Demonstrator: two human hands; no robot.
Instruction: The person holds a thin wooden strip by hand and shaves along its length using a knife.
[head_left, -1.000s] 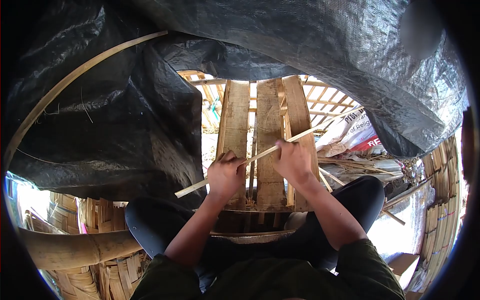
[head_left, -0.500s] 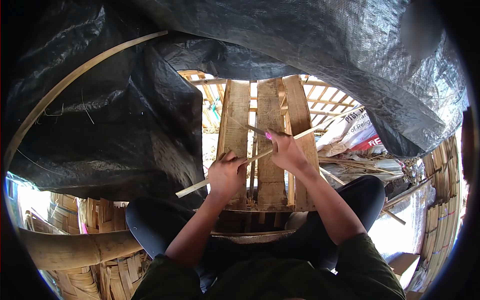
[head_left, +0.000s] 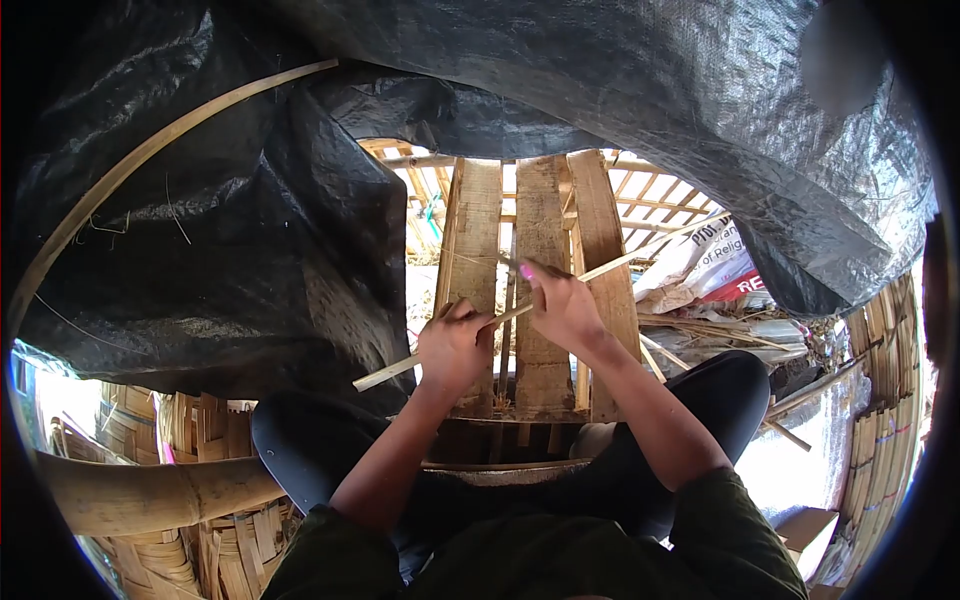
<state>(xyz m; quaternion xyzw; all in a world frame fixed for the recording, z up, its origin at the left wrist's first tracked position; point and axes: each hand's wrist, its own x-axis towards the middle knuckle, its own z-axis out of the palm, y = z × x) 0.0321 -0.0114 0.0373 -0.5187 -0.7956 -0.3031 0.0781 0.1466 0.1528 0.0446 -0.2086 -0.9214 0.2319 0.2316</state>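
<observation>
A thin pale bamboo strip [head_left: 388,373] slants from lower left to upper right across upright wooden planks [head_left: 541,220]. My left hand [head_left: 456,345] is closed round it left of centre. My right hand [head_left: 563,308] lies on the strip farther right, fingers closed round a small knife [head_left: 508,261] with a pink part at the grip. The dark blade points up and left, over the middle plank and the gap beside it. The part of the strip inside each hand is hidden.
Black plastic sheeting [head_left: 330,230] hangs at the left and above, with a curved bamboo strip [head_left: 150,150] across it. A printed sack [head_left: 705,262] and loose strips lie at the right. A thick bamboo pole [head_left: 160,495] runs at the lower left, above woven bamboo.
My right hand has moved left along the strip, and the knife in it has come into view and shifted slightly left. My left hand and the strip have hardly moved.
</observation>
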